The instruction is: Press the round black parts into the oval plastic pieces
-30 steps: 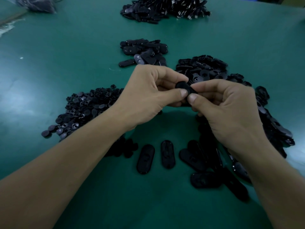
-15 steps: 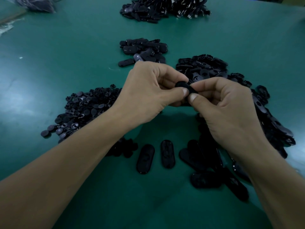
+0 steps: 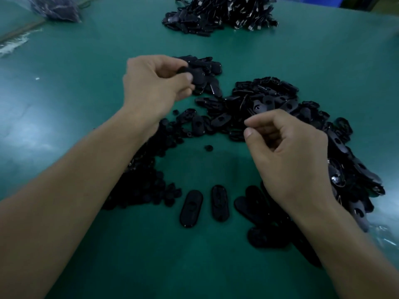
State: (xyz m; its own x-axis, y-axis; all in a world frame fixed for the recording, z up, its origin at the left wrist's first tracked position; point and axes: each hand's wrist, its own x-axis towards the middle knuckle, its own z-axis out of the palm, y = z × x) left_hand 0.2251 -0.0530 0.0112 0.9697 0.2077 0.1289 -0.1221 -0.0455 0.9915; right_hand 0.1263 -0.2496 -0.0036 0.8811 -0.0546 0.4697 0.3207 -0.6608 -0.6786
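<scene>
My left hand (image 3: 155,87) is raised over the small far pile (image 3: 207,67) and pinches a black oval plastic piece (image 3: 197,77) between thumb and fingers. My right hand (image 3: 289,156) hovers at the near edge of the large pile of oval pieces (image 3: 269,100), fingers curled, thumb and forefinger close together with nothing visible between them. A heap of small round black parts (image 3: 146,182) lies under my left forearm. One loose round part (image 3: 208,147) sits on the green mat between my hands.
Two oval pieces (image 3: 191,209) (image 3: 219,202) lie side by side near me, with more ovals (image 3: 265,234) under my right wrist. A big heap of black parts with metal clips (image 3: 220,14) sits at the far edge. A plastic bag (image 3: 56,7) lies at far left.
My hands have parted. The left hand carried the oval piece away up and left over the small far pile; the right hand let go and dropped back to the right.
</scene>
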